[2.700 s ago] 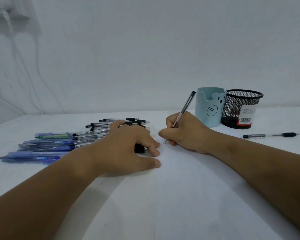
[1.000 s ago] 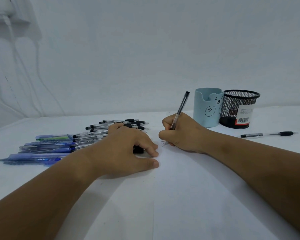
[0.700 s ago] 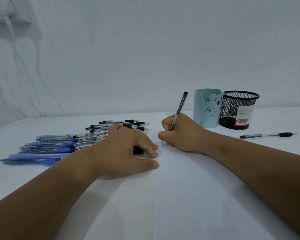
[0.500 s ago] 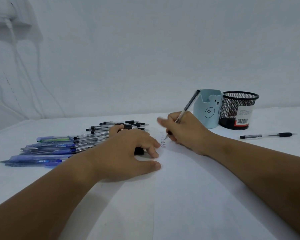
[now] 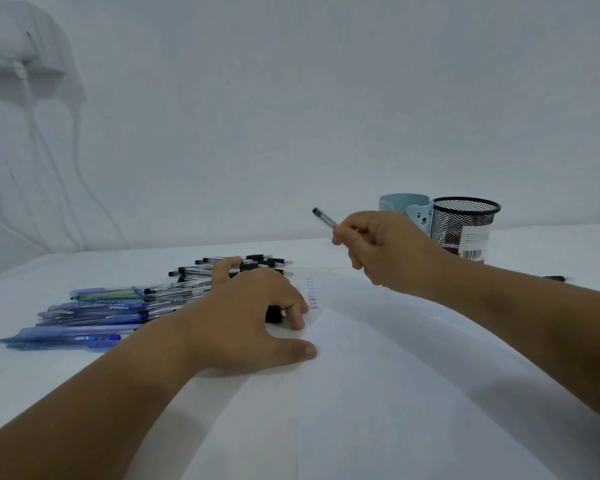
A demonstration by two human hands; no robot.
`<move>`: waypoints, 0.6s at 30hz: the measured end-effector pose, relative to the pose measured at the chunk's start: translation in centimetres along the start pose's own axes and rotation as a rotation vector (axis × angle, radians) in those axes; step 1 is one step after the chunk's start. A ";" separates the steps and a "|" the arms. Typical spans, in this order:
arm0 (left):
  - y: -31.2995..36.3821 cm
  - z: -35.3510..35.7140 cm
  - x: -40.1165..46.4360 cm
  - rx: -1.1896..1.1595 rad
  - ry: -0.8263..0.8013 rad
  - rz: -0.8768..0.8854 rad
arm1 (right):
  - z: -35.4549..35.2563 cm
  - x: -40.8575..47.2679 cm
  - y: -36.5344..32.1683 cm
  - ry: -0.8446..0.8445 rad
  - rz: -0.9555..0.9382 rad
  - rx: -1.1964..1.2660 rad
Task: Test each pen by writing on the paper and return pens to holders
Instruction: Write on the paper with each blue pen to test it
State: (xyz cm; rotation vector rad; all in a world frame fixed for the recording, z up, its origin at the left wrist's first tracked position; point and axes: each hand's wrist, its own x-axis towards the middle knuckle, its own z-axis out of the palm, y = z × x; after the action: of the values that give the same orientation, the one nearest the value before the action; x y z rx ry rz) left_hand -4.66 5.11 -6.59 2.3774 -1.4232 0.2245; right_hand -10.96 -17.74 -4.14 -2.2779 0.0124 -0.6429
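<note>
My right hand is lifted above the table and grips a clear pen with a black end, which sticks out up and to the left. My left hand rests on the left edge of the white paper, fingers loosely curled. A short column of small written words shows on the paper beside its fingertips. A pile of clear black-tipped pens and blue pens lies to the left. A light blue bear holder and a black mesh holder stand behind my right hand.
A single dark pen lies on the table to the right, mostly hidden behind my right forearm. A small black object lies under my left fingers. White cables hang down the wall at the left.
My right hand has lifted the pen off the paper and moved up and right toward the holders, the pen swinging to point up-left. The written words are now uncovered. My left hand stayed put.
</note>
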 end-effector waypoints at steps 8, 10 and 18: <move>0.5 0.2 0.0 -0.022 0.017 -0.024 | -0.2 -3.3 1.7 -0.019 -0.167 -0.209; 0.8 0.4 0.0 -0.029 0.062 -0.020 | -0.6 -3.1 1.8 -0.024 -0.190 -0.290; 2.6 1.7 0.1 0.038 0.025 0.044 | -5.3 -2.5 2.8 -0.260 -0.015 -0.448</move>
State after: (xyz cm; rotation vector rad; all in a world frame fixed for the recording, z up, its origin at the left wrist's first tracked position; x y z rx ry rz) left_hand -6.99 3.28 -7.56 2.3668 -1.4739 0.2941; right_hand -15.01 -22.78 -4.07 -2.7828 0.0143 -0.3708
